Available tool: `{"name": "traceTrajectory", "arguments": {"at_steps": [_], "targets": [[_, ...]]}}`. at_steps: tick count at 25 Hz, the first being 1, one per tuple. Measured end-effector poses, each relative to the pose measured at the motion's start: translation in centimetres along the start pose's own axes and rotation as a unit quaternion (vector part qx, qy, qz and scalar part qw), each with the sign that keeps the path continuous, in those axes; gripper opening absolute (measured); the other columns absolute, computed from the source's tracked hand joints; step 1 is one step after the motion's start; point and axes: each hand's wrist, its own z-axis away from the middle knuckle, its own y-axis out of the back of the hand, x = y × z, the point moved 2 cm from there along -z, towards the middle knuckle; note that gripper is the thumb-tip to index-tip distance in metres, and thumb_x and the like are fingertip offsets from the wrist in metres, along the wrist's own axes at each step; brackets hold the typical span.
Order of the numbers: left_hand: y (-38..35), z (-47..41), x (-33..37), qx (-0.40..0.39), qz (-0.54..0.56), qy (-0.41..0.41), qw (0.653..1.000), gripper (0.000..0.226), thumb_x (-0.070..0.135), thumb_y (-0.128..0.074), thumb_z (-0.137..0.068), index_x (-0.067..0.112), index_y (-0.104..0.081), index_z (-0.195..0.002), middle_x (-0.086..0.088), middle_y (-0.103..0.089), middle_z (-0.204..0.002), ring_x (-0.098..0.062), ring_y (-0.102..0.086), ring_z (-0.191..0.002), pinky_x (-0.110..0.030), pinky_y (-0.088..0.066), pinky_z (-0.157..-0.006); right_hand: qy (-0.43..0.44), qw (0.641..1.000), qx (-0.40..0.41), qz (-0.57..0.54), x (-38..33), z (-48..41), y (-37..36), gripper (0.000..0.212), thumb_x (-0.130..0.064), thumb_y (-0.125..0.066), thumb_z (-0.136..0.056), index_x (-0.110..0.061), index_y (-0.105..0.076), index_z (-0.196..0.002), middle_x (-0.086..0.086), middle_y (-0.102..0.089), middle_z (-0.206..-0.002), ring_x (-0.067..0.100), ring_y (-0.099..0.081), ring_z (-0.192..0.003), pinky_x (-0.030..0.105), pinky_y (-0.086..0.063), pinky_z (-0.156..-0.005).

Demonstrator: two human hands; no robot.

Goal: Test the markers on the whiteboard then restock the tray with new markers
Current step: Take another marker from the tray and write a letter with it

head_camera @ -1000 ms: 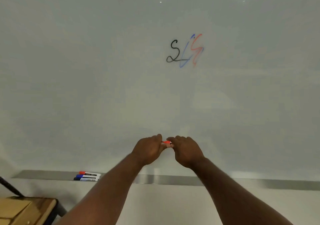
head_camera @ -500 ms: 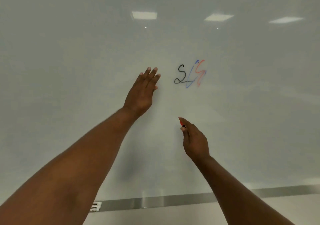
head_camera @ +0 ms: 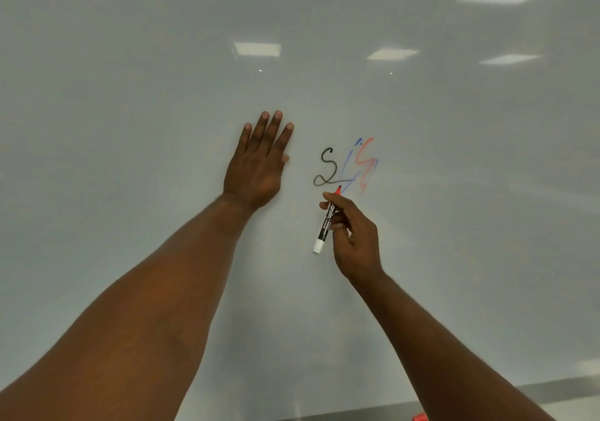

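So compared with a second ago, you're no longer working both hands together on the cap low down on the whiteboard (head_camera: 130,134). Your left hand (head_camera: 256,167) is now lying flat against the board with the fingers straight and close together, just left of the test marks. That's about where it was sitting half a second back. Your right hand (head_camera: 355,235) is what's changing: it's been climbing from lower on the board and is now right under the marks. The view's also been tilting up, so the three markers parked on the tray (head_camera: 558,392) aren't showing anymore. You're only getting a sliver of that tray at the bottom right, with a small red bit (head_camera: 419,416) by it that I can't make out.

The marker (head_camera: 325,222) is sitting in your right hand, pinched between thumb and fingers near its writing end. It's uncapped, with the red tip pointing up and poking out above your fingertips. The white back end is hanging down and slightly left, clear of your palm. The tip is landing at the bottom of the black squiggle (head_camera: 325,169), near the tail of the blue squiggle (head_camera: 350,165), with the red squiggle (head_camera: 366,160) just to the right. Can't tell if it's actually touching the board.
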Motion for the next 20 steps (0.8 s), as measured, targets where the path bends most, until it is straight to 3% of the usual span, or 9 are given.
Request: {"name": "traceTrajectory", "arguments": {"at_steps": [2,4,6,8,12,17,20], "targets": [[-0.2,-0.2,0.0,-0.006,-0.017,-0.001,1.0,0.059,0.038,-0.03,-0.105,0.018,-0.013,-0.158,-0.009,-0.005,-0.166,-0.027,0.0,-0.153,-0.048,-0.007,-0.124,-0.014,1.0,-0.002,-0.005,0.5,-0.7,-0.4,0.047,0.005,-0.057,-0.088,-0.018,-0.058,-0.129,-0.004,-0.069,-0.115,0.012,-0.067,-0.102,0.026,-0.054,-0.091],[-0.4,-0.3,0.1,-0.014,-0.024,0.0,1.0,0.06,0.041,-0.028,-0.105,0.018,-0.011,-0.158,-0.009,-0.004,-0.166,-0.027,0.0,-0.153,-0.048,-0.006,-0.124,-0.026,1.0,0.012,-0.012,0.9,-1.0,-0.9,0.037,-0.014,-0.07,-0.091,-0.019,-0.058,-0.126,-0.004,-0.068,-0.107,0.012,-0.067,-0.094,0.023,-0.053,-0.086],[-0.5,-0.2,0.1,-0.014,-0.032,0.002,0.999,0.06,0.04,-0.028,-0.105,0.018,-0.01,-0.159,-0.009,-0.004,-0.166,-0.027,0.001,-0.153,-0.048,-0.006,-0.124,-0.005,0.999,0.041,-0.034,1.0,-0.9,-1.2,0.027,-0.028,-0.061,-0.098,-0.015,-0.063,-0.121,-0.004,-0.068,-0.1,0.014,-0.066,-0.091,0.027,-0.053,-0.082],[-0.5,-0.3,0.0,-0.014,-0.037,0.002,0.999,0.06,0.038,-0.027,-0.105,0.018,-0.01,-0.159,-0.009,-0.004,-0.166,-0.027,0.001,-0.153,-0.048,-0.006,-0.124,-0.008,0.996,0.064,-0.059,1.4,-1.2,-1.2,0.025,-0.026,-0.052,-0.099,-0.014,-0.067,-0.116,-0.004,-0.068,-0.09,0.015,-0.066,-0.082,0.036,-0.056,-0.074],[-0.6,-0.2,0.1,-0.006,-0.044,0.004,0.999,0.059,0.036,-0.028,-0.104,0.018,-0.011,-0.158,-0.008,-0.006,-0.166,-0.027,-0.001,-0.153,-0.048,-0.007,-0.124,-0.072,0.992,0.098,-0.04,2.1,-1.6,-0.8,0.012,-0.012,-0.062,-0.094,-0.015,-0.057,-0.105,-0.001,-0.062,-0.07,0.016,-0.057,-0.058,0.032,-0.047,-0.053],[-0.5,-0.3,0.2,0.004,-0.047,-0.005,0.999,0.057,0.032,-0.027,-0.105,0.017,-0.014,-0.158,-0.007,-0.009,-0.166,-0.027,-0.004,-0.153,-0.048,-0.008,-0.124,-0.073,0.992,0.09,-0.049,2.5,-1.4,-1.1,0.011,-0.011,-0.068,-0.092,-0.014,-0.066,-0.103,-0.003,-0.069,-0.082,0.015,-0.063,-0.069,0.021,-0.05,-0.062],[-0.4,-0.2,0.2,0.014,-0.036,-0.004,0.999,0.058,0.026,-0.032,-0.103,0.015,-0.016,-0.158,-0.007,-0.012,-0.165,-0.027,-0.005,-0.153,-0.048,-0.009,-0.123,-0.085,0.991,0.09,-0.042,3.1,-0.8,-0.8,0.013,-0.004,-0.067,-0.088,-0.014,-0.069,-0.096,-0.007,-0.073,-0.087,0.01,-0.067,-0.074,0.022,-0.052,-0.066]]}}
